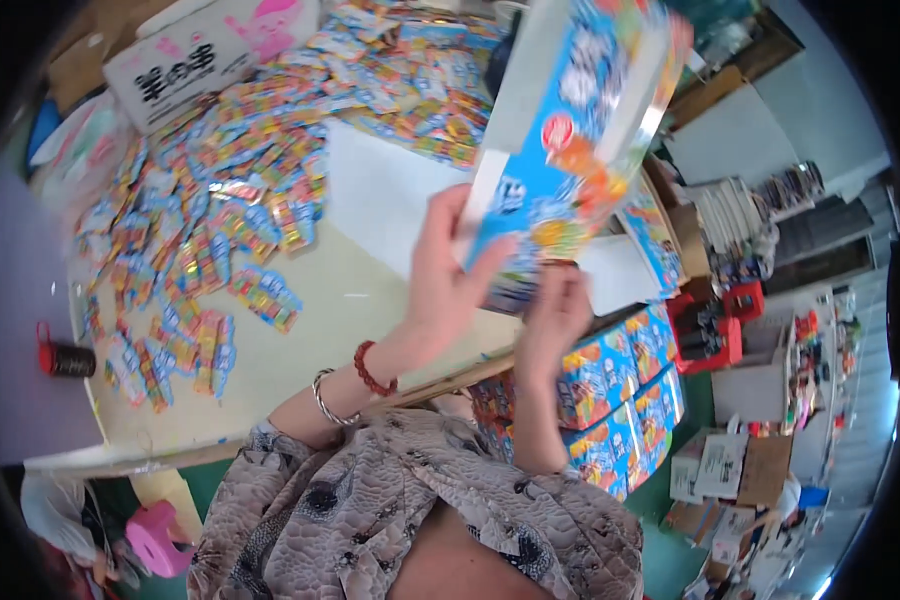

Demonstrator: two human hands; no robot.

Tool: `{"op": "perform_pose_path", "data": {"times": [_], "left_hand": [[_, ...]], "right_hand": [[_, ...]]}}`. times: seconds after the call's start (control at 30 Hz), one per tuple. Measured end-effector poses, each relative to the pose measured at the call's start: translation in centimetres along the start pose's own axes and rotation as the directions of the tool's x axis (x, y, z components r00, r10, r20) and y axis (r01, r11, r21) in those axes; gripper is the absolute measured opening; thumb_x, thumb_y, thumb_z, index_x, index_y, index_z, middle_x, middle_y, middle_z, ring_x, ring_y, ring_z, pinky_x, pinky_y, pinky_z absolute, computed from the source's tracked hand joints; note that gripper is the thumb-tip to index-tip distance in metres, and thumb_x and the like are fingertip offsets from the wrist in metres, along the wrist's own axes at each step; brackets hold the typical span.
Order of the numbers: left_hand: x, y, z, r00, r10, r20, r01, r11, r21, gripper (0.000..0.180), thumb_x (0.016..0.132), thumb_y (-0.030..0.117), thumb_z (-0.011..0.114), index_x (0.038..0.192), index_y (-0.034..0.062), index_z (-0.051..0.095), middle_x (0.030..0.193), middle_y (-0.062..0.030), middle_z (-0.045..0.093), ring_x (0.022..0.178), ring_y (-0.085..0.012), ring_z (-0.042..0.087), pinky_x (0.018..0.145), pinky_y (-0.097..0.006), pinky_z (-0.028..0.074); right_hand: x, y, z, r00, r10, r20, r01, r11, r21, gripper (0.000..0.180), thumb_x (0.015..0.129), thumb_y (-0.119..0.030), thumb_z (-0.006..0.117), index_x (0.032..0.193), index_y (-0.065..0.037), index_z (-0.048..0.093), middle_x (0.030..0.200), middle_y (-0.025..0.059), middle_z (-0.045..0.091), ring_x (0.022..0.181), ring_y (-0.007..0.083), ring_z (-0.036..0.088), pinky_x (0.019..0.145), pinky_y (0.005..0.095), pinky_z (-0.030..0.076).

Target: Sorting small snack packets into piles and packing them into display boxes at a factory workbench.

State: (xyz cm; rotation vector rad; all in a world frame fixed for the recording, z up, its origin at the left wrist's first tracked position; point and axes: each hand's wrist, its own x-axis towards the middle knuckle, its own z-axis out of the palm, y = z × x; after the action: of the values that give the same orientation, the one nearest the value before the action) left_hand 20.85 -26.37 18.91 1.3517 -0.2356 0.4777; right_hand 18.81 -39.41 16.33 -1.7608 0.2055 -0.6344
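A blue printed cardboard box (540,170) with orange and yellow pictures is held up in front of me, tilted, above the table's right side. My left hand (445,285) grips its lower left edge, thumb across the printed face and fingers behind. At the bottom end, the fingers of my right hand (558,315) are pinched together on the box's lower edge. Slight blur covers the box and both hands. Beneath and beside it, white sheets (375,190) lie on the pale tabletop (345,320).
Many small colourful packets (200,220) are heaped over the left and far table. A white carton (210,60) stands at the far left. Several blue printed boxes (610,390) are stacked below the table's right edge, near a red stool (715,330). A pink stool (160,540) stands lower left.
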Motion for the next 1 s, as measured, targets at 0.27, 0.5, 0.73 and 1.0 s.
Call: {"op": "perform_pose_path", "data": {"times": [0.27,0.5,0.73,1.0], "left_hand": [[-0.7,-6.4,-17.7,0.834,-0.044,0.549,-0.467,0.471,0.748,0.021,0.076,0.002,0.06,0.096,0.0082,0.059,0.096,-0.0087,0.06,0.092,-0.028,0.057,0.081,-0.036,0.047],[-4.1,-7.6,-19.1,0.659,-0.011,0.752,-0.673,0.438,0.596,0.02,0.073,0.002,0.058,0.092,0.0102,0.061,0.1,-0.0024,0.059,0.104,-0.0219,0.055,0.088,-0.036,0.045],[-5.6,-6.9,-19.0,0.604,-0.086,0.792,-0.674,0.475,0.566,0.02,0.074,0.004,0.058,0.093,0.0089,0.06,0.095,-0.0049,0.06,0.1,-0.0232,0.056,0.083,-0.036,0.046],[-2.2,-1.4,-20.2,0.461,-0.535,0.708,-0.562,0.441,0.699,0.025,0.079,0.022,0.062,0.098,0.0064,0.059,0.079,-0.0111,0.063,0.082,-0.0296,0.063,0.073,-0.041,0.048]], "right_hand": [[-7.0,2.3,5.4,0.479,0.035,0.877,0.51,0.802,-0.311,0.028,0.082,-0.017,0.07,0.104,-0.003,0.06,0.095,0.0118,0.062,0.094,0.0258,0.059,0.078,0.0324,0.047],[0.0,5.7,9.8,0.398,-0.018,0.917,0.469,0.863,-0.187,0.045,0.084,-0.037,0.064,0.111,-0.001,0.061,0.088,0.0145,0.065,0.077,0.0256,0.061,0.073,0.0337,0.049],[1.7,9.6,11.8,0.016,0.125,0.992,0.548,0.829,-0.113,0.046,0.077,-0.021,0.059,0.116,0.002,0.058,0.1,0.0238,0.064,0.093,0.0354,0.062,0.084,0.0406,0.048],[10.9,13.1,9.4,0.263,-0.123,0.957,0.834,0.528,-0.162,0.025,0.072,-0.008,0.056,0.091,0.008,0.059,0.09,0.0255,0.063,0.08,0.0328,0.066,0.07,0.0404,0.054]]}}
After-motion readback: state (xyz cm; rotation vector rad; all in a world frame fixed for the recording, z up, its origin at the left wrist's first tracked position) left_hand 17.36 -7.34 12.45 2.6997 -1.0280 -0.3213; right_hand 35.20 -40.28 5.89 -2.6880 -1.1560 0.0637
